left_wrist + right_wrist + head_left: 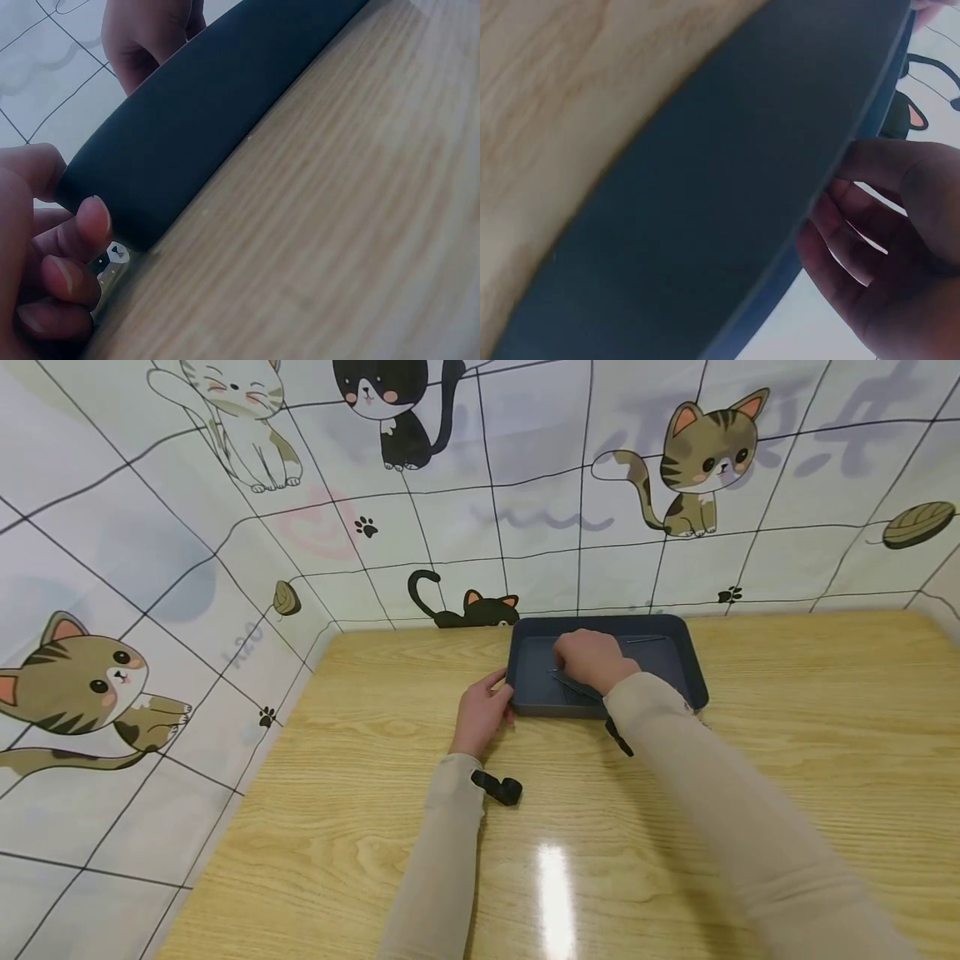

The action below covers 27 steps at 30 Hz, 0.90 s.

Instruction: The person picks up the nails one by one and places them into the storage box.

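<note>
A dark blue-grey tray [693,681] sits on the wooden table near the back wall. My left hand [483,706] holds its near left corner. In the left wrist view the thumb and a curled fingertip [94,219] press against the tray's outer wall [195,127]. My right hand [592,658] reaches down inside the tray, above a thin metal tool [566,683] lying on the tray floor. In the right wrist view its fingers [840,240] are loosely curved behind the tray wall [705,202], with nothing seen between them. Another thin metal piece [645,640] lies near the tray's far rim.
The wooden table [825,735] stretches wide to the right and towards me. Cat-patterned walls [187,568] enclose the table's left side and back. Black wrist straps [498,789] hang from both sleeves.
</note>
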Available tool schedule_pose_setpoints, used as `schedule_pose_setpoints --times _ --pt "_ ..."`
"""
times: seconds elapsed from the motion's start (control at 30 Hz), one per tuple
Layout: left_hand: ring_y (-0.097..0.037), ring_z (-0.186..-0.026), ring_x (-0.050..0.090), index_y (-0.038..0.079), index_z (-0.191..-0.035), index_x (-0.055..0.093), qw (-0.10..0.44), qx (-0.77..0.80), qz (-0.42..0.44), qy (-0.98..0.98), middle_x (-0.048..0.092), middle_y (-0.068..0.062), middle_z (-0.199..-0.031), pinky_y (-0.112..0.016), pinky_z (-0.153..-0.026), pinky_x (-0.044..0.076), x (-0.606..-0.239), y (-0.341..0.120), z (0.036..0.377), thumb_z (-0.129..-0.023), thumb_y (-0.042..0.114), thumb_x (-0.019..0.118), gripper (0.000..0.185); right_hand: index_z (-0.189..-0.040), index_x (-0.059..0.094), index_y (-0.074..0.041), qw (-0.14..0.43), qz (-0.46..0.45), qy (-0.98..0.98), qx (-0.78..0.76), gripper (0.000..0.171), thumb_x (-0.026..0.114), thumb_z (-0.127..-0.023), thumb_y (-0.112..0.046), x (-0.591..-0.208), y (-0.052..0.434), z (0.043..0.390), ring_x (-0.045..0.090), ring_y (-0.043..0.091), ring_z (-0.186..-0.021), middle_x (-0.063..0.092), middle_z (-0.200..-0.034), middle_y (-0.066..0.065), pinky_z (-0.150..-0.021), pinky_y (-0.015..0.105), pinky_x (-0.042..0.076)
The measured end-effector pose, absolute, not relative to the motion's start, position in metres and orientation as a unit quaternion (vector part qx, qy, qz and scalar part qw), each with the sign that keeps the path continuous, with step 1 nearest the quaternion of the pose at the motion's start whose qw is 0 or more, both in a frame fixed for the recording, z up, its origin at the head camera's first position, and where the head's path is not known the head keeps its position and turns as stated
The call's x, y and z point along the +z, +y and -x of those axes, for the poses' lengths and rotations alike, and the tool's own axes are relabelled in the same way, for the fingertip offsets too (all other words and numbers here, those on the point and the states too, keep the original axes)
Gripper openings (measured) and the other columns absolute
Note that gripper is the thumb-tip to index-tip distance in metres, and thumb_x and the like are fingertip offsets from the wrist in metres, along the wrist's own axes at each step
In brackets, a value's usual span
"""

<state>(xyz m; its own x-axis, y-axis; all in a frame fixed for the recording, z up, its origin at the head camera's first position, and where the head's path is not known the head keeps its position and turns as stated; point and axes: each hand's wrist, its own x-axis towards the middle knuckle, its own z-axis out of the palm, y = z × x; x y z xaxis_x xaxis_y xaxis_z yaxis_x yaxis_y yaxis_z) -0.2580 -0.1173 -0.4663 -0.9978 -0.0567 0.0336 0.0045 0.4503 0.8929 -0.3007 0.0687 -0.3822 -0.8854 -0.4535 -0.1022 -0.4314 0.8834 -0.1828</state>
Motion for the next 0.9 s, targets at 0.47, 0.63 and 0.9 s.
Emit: schedule_pose_setpoints --times 0.47,0.63,0.9 --pt "-0.017 -0.034 0.034 0.026 -0.123 0.055 0.031 -0.520 -0.014 -0.853 0.058 -0.003 -0.049 -0.028 -0.037 0.025 -0.465 -0.118 0.258 -0.080 0.030 0.045 0.044 -0.097 0.068 -0.012 0.098 0.201 0.971 -0.083 0.017 0.054 -0.087 -0.008 -0.397 0.056 0.307 0.057 0.024 -0.078 0.062 -0.093 0.007 -0.064 0.040 0.046" --pt "-0.017 -0.034 0.034 0.026 -0.123 0.055 0.037 -0.523 -0.015 -0.851 0.057 -0.003 -0.049 -0.028 -0.036 0.024 -0.468 -0.117 0.259 -0.080 0.029 0.045 0.044 -0.097 0.067 -0.012 0.096 0.209 0.969 -0.092 0.018 0.053 -0.087 -0.006 -0.400 0.056 0.307 0.057 0.025 -0.079 0.062 -0.094 0.007 -0.065 0.040 0.045" --pt "-0.017 -0.035 0.038 0.027 -0.123 0.054 0.034 -0.529 -0.010 -0.848 0.058 -0.003 -0.050 -0.027 -0.036 0.027 -0.469 -0.119 0.259 -0.080 0.030 0.045 0.043 -0.097 0.067 -0.013 0.088 0.214 0.969 -0.091 0.018 0.054 -0.087 -0.006 -0.402 0.056 0.308 0.057 0.024 -0.080 0.062 -0.095 0.007 -0.066 0.040 0.046"
